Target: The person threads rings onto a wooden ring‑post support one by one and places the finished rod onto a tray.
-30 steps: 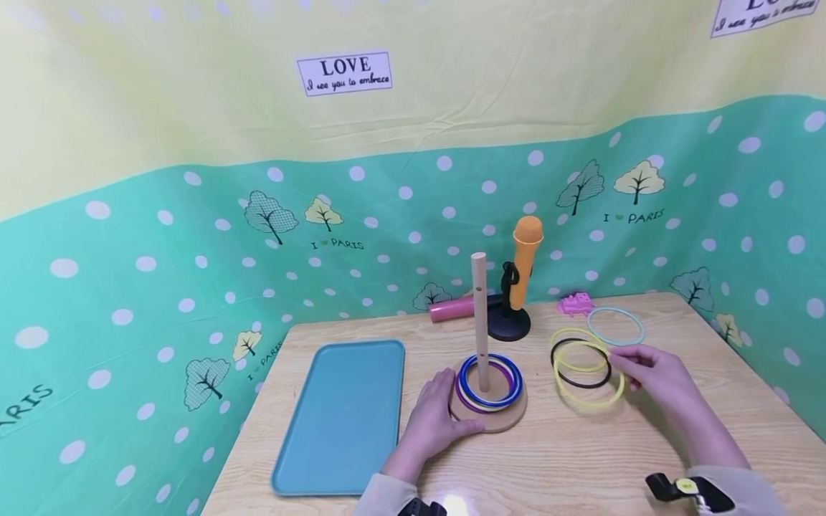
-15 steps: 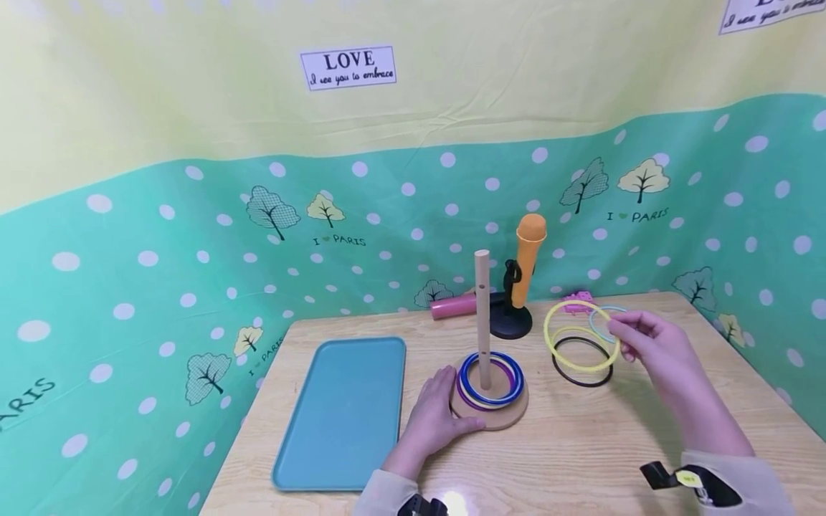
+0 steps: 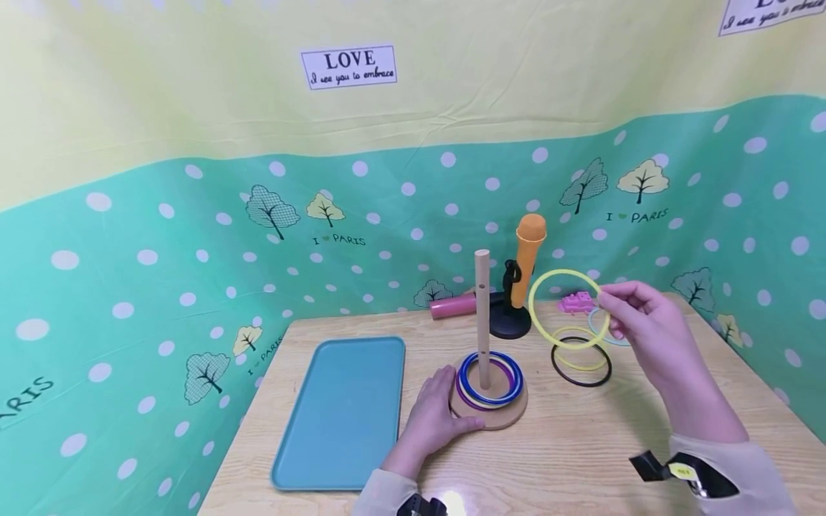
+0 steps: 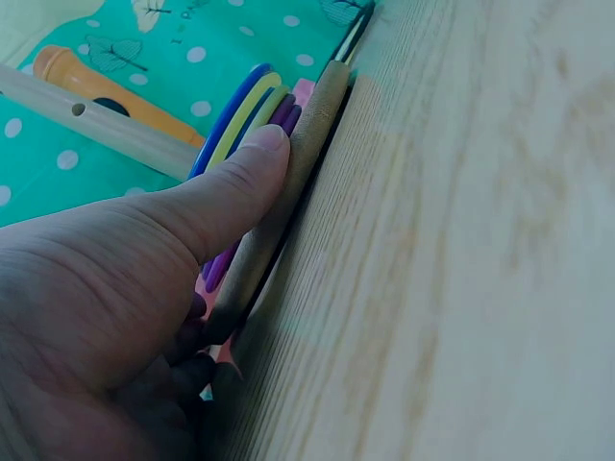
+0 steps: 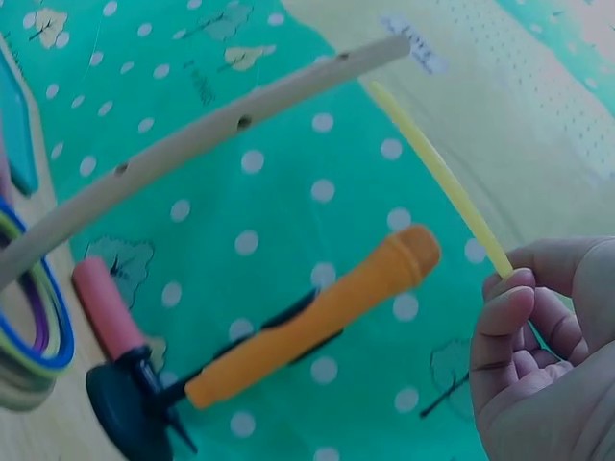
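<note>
A wooden peg (image 3: 481,315) stands on a round base (image 3: 497,418) with blue, yellow and purple rings (image 3: 490,380) stacked on it. My left hand (image 3: 434,419) rests against the base's left edge, thumb (image 4: 226,197) pressed on its rim (image 4: 288,182). My right hand (image 3: 635,319) pinches a yellow ring (image 3: 568,308) in the air, right of the peg's top; the right wrist view shows the ring (image 5: 437,173) leaving my fingertips (image 5: 509,317). A black ring (image 3: 581,365), another yellow ring (image 3: 579,349) and a light blue ring (image 3: 603,337) lie on the table.
A blue tray (image 3: 345,412) lies left of the base. Behind the peg stand an orange microphone on a black stand (image 3: 524,276), a pink cylinder (image 3: 453,307) and a small pink toy (image 3: 576,302). A green dotted backdrop surrounds the wooden table (image 3: 568,459).
My right hand lifted the yellow ring off the table and carried it up and left toward the peg. The left hand stayed on the base.
</note>
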A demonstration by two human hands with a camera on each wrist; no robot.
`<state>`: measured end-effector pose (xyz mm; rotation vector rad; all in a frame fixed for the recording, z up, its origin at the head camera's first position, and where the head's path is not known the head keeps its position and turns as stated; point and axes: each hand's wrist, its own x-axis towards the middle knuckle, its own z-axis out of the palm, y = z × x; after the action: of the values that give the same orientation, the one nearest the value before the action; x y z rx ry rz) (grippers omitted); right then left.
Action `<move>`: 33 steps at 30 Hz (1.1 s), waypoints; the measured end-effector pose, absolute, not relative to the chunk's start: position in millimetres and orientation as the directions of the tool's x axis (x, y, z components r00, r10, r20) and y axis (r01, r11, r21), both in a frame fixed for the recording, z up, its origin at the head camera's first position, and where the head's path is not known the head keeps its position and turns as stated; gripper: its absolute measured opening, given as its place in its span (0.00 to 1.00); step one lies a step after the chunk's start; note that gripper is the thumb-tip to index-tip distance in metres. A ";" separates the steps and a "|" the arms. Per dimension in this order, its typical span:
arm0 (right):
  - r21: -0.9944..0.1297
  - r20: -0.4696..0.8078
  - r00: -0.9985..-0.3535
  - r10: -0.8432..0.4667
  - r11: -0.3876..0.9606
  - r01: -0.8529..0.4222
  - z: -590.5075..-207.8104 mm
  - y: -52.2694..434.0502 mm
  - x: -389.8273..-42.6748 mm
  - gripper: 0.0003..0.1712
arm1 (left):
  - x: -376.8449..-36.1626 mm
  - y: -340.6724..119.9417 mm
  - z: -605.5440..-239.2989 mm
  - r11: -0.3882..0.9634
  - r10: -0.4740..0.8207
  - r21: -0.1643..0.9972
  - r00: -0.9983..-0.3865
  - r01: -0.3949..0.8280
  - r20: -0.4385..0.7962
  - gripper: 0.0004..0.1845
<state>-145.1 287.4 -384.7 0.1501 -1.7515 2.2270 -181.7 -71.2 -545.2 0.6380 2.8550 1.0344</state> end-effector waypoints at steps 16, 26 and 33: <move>-0.849 0.358 -0.916 0.183 -0.344 -0.401 -343.6 245.5 -147.6 0.07 | -181.4 -71.9 -545.5 0.689 0.399 0.619 -0.911 0.376 0.108 0.65; -0.857 0.376 -0.910 0.175 -0.309 -0.413 -332.0 221.6 -152.2 0.06 | -180.3 -72.4 -546.2 0.683 0.397 0.627 -0.911 0.374 0.111 0.65; -0.881 0.348 -0.919 0.184 -0.271 -0.388 -331.4 207.1 -156.1 0.07 | -179.4 -72.9 -546.2 0.678 0.390 0.644 -0.916 0.355 0.095 0.65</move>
<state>-156.1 207.1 -331.4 0.2504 -1.6282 2.2381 -179.4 -72.9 -546.2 0.6296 2.8310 1.0701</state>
